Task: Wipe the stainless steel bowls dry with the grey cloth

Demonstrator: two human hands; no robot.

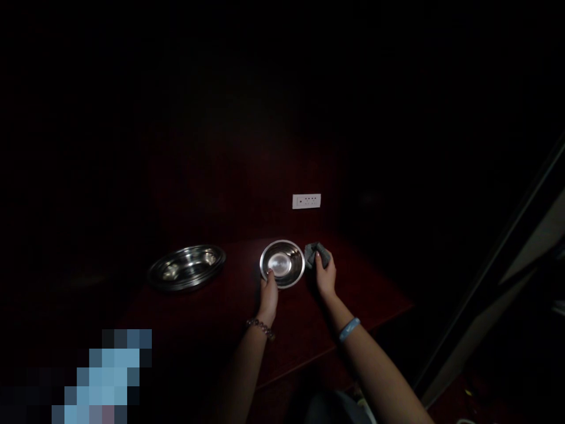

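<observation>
My left hand (269, 297) grips the near rim of a shiny round metal bowl (291, 268), thumb over the inside edge. The bowl is tilted so that its inside faces me, above a dark red table (238, 312). Just right of it, my right hand (325, 275) is closed around a crumpled grey cloth (312, 258), which is close to the bowl's right rim; whether they touch I cannot tell. To the left lies a wide oval metal dish (188, 268), apparently stacked with others, untouched by either hand.
A white power socket panel (306, 201) is set in the dark red back wall. The table's front edge (304, 366) runs up to the right. On the right stands a slanted pale panel with a dark frame. A blurred-out patch covers the lower left.
</observation>
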